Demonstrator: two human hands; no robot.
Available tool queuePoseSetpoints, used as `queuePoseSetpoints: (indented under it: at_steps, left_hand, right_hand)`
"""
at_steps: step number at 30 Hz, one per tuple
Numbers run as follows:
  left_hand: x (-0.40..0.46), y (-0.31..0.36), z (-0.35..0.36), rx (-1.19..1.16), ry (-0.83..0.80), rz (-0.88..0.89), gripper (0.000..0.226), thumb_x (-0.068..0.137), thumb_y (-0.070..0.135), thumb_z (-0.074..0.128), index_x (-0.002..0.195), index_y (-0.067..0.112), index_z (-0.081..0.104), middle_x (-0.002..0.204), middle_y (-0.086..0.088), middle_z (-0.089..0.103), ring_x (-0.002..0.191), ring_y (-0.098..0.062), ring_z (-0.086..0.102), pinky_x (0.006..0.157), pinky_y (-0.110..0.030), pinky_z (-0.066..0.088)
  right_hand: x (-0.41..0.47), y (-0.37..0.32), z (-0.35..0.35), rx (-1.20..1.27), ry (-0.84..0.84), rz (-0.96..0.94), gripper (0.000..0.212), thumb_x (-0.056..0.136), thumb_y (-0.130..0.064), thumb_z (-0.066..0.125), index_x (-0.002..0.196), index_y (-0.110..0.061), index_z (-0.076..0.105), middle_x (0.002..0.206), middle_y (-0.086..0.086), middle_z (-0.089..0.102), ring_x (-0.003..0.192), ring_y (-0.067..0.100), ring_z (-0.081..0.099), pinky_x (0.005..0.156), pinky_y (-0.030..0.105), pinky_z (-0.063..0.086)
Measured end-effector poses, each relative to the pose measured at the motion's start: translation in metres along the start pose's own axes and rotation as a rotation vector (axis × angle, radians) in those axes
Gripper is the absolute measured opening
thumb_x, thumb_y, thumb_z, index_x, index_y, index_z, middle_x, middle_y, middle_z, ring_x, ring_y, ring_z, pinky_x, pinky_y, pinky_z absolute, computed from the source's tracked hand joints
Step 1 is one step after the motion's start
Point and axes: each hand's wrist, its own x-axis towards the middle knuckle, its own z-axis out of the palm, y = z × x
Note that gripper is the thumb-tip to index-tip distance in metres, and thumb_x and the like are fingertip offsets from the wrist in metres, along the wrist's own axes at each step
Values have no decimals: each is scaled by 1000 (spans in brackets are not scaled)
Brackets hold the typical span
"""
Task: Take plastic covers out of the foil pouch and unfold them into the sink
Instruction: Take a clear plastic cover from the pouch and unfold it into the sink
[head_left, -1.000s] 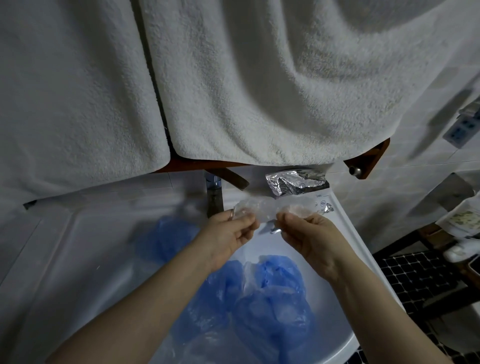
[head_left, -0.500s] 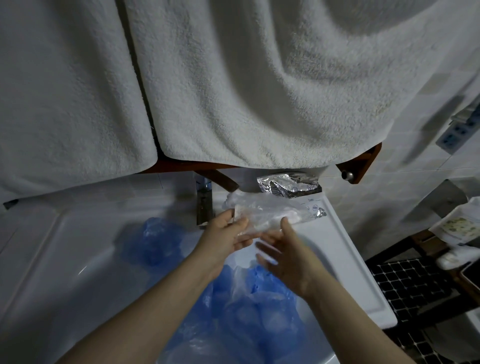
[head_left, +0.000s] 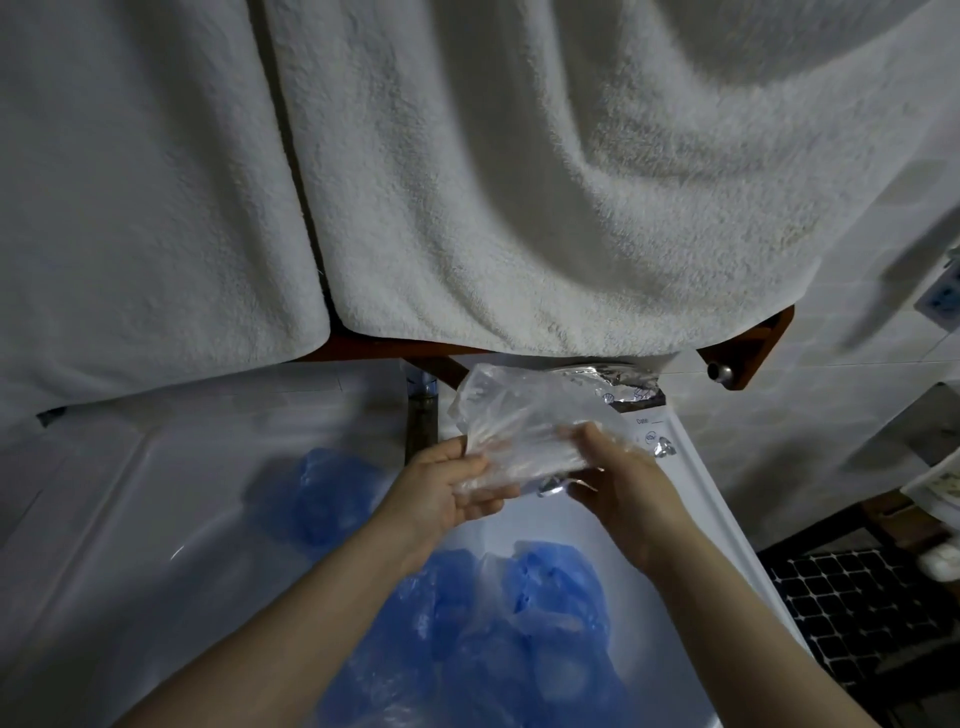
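Home bathroom, by the look of it. White ceramic sink (head_left: 696, 499) w/ square rim directly under the grip on the clear plastic cover (head_left: 524, 415); metal tap (head_left: 422, 415) just left of the grip, rising at the back edge. Above the grip: two thick white terry towels (head_left: 467, 171) draped over a reddish wooden rail (head_left: 748, 343) w/ a metal knob at its right end. White tiled wall (head_left: 810, 415) right of the grip, wall socket (head_left: 943, 299) farther up-right. Below-right of the grip: dark floor w/ small hexagon mosaic tiles (head_left: 852, 613). Blue plastic covers (head_left: 519, 623) in the basin beneath the grip.
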Motion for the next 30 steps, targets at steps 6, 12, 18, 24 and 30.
queuePoseSetpoints:
  at_steps: [6,12,18,24,30]
  left_hand:
    - [2,5,-3,-97,-53,-25,27,94,1,40,98,12,64,76,-8,73,65,-18,70,56,-22,55]
    - [2,13,-1,-212,-144,-61,32,93,-5,32,96,4,62,84,-20,62,62,-20,70,52,-23,55]
    - [4,26,-12,187,-177,79,67,85,-23,29,46,13,70,56,-5,65,54,-13,62,52,-19,52]
    - [2,35,-13,528,-186,249,49,78,-13,46,57,21,74,66,3,71,72,-13,61,70,-15,52]
    - [6,17,-6,688,50,414,27,73,38,70,56,18,65,59,4,61,58,-7,52,64,-21,42]
  right_hand:
    - [5,-13,-15,-61,-75,-68,18,91,-3,48,77,-8,58,57,4,49,43,9,42,43,16,31]
    - [8,-18,-27,94,-237,-130,12,80,-11,59,73,-13,69,53,2,50,43,9,44,43,16,36]
    - [7,-28,-52,-156,-529,-241,18,47,-25,84,59,-15,75,64,0,67,59,12,63,56,19,48]
    - [8,-49,-58,-540,-535,-387,25,67,0,53,71,-10,76,77,3,71,76,16,64,72,20,46]
    - [9,-38,-36,-741,-133,-468,31,72,-34,78,53,-15,62,52,-2,59,52,5,48,57,21,38]
